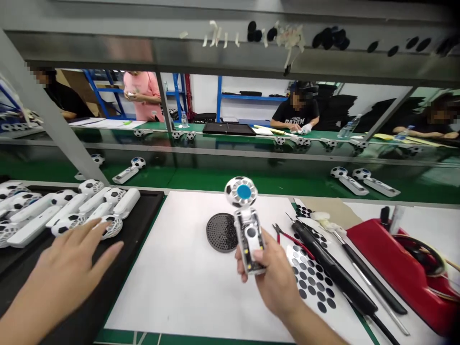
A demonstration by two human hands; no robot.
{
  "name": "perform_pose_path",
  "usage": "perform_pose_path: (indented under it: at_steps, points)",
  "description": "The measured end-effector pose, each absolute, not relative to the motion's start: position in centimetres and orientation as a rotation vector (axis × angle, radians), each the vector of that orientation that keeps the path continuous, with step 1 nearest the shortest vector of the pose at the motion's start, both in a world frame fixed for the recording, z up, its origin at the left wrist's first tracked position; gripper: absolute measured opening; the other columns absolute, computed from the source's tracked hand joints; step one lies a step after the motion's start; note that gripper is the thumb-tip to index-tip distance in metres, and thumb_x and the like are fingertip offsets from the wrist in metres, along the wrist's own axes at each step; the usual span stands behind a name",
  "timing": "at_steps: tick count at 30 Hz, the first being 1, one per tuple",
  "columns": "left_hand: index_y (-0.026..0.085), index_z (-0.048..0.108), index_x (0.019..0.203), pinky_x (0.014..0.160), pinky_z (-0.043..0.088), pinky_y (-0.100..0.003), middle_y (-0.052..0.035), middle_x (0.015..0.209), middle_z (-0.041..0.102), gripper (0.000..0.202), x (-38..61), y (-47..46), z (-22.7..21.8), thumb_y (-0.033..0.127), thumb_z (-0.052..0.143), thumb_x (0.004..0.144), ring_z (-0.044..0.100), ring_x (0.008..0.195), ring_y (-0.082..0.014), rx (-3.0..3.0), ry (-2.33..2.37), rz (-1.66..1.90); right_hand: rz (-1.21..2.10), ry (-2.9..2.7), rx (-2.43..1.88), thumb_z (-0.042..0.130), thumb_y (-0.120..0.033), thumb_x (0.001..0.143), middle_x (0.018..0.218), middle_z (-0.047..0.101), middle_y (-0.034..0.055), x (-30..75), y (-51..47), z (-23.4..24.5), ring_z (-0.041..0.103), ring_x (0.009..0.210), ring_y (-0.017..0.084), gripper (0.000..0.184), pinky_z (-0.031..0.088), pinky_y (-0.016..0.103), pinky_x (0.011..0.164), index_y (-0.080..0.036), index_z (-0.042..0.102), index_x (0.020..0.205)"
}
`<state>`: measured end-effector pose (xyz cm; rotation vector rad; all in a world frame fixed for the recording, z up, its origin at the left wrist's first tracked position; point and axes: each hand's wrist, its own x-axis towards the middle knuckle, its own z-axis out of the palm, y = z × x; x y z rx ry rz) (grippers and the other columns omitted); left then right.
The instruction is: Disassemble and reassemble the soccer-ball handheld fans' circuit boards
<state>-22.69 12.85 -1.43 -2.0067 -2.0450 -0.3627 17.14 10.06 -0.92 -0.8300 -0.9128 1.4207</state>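
Observation:
My right hand grips a small handheld fan by its handle and holds it up above the white sheet. Its round head has a football pattern with a blue disc in the centre; the handle is uncovered, showing its inner parts and a black round dot. My left hand hovers with fingers spread over the black tray at the left, where several white football fans lie in rows. The fingertips overlap one ball head; whether they touch it I cannot tell. Behind the held fan lies a dark round dish of tiny dark pieces.
Right of the white sheet lie red-handled pliers, a black electric screwdriver, a sheet of black round stickers, tweezers and a red tape dispenser. Beyond runs a green conveyor carrying fans; several people sit or stand past it.

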Motion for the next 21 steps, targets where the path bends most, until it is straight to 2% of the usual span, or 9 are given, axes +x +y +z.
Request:
perform_pose_path:
  at_steps: [1, 2, 5, 8, 11, 17, 21]
  points:
    - [0.009, 0.048, 0.144, 0.104, 0.041, -0.069, -0.0222, 0.149, 0.048, 0.070, -23.9, 14.3, -1.0, 0.058, 0.041, 0.095, 0.043, 0.133, -0.0518, -1.974, -2.065, -0.298, 1.377, -0.917, -0.815, 0.064, -0.033, 0.081, 0.081, 0.068, 0.0043, 17.8, 11.0, -0.6, 0.061, 0.059, 0.018, 0.025, 0.049, 0.026, 0.047, -0.018, 0.055, 0.099]
    - [0.007, 0.050, 0.142, 0.099, 0.045, -0.068, -0.0236, 0.146, 0.050, 0.070, -24.9, 15.7, -0.9, 0.058, 0.039, 0.095, 0.046, 0.129, -0.0527, -1.963, -2.084, -0.244, 1.338, -0.917, -0.805, 0.064, -0.032, 0.080, 0.080, 0.068, 0.0041, 18.3, 11.9, -0.5, 0.061, 0.059, 0.018, 0.024, 0.048, 0.026, 0.047, -0.019, 0.055, 0.098]
    - [0.007, 0.058, 0.133, 0.096, 0.050, -0.058, -0.0226, 0.137, 0.058, 0.064, -26.2, 18.5, -1.9, 0.056, 0.042, 0.095, 0.060, 0.115, -0.0444, -1.941, -2.102, -0.152, 1.271, -0.909, -0.798, 0.064, -0.031, 0.081, 0.078, 0.068, 0.0041, 19.5, 14.0, -1.0, 0.061, 0.059, 0.019, 0.020, 0.048, 0.027, 0.047, -0.019, 0.056, 0.094]
    - [0.011, 0.057, 0.132, 0.102, 0.047, -0.054, -0.0210, 0.142, 0.053, 0.061, -25.7, 19.5, -4.0, 0.058, 0.053, 0.092, 0.057, 0.121, -0.0369, -1.851, -2.061, -0.178, 1.281, -0.903, -0.811, 0.063, -0.029, 0.084, 0.078, 0.067, 0.0043, 20.1, 14.7, -2.3, 0.061, 0.060, 0.018, 0.016, 0.047, 0.027, 0.048, -0.019, 0.057, 0.094]
    - [0.011, 0.056, 0.130, 0.108, 0.041, -0.051, -0.0191, 0.144, 0.052, 0.055, -24.3, 19.3, -5.5, 0.053, 0.054, 0.093, 0.050, 0.131, -0.0336, -1.799, -1.977, -0.268, 1.314, -0.899, -0.818, 0.061, -0.030, 0.087, 0.079, 0.067, 0.0045, 20.2, 14.4, -3.2, 0.060, 0.060, 0.018, 0.014, 0.046, 0.026, 0.048, -0.019, 0.056, 0.095]
    - [0.009, 0.058, 0.124, 0.114, 0.031, -0.051, -0.0216, 0.132, 0.062, 0.047, -22.8, 18.9, -6.3, 0.046, 0.045, 0.097, 0.046, 0.139, -0.0384, -1.801, -1.832, -0.357, 1.312, -0.909, -0.800, 0.065, -0.035, 0.081, 0.079, 0.066, 0.0032, 19.8, 13.5, -3.5, 0.060, 0.057, 0.017, 0.024, 0.045, 0.025, 0.046, -0.019, 0.056, 0.097]
    - [0.010, 0.059, 0.122, 0.113, 0.033, -0.051, -0.0216, 0.128, 0.063, 0.050, -23.4, 19.3, -6.6, 0.049, 0.042, 0.096, 0.051, 0.134, -0.0387, -1.800, -1.786, -0.353, 1.306, -0.896, -0.790, 0.063, -0.034, 0.081, 0.078, 0.066, 0.0026, 19.8, 13.5, -3.7, 0.060, 0.057, 0.017, 0.025, 0.045, 0.025, 0.046, -0.019, 0.056, 0.099]
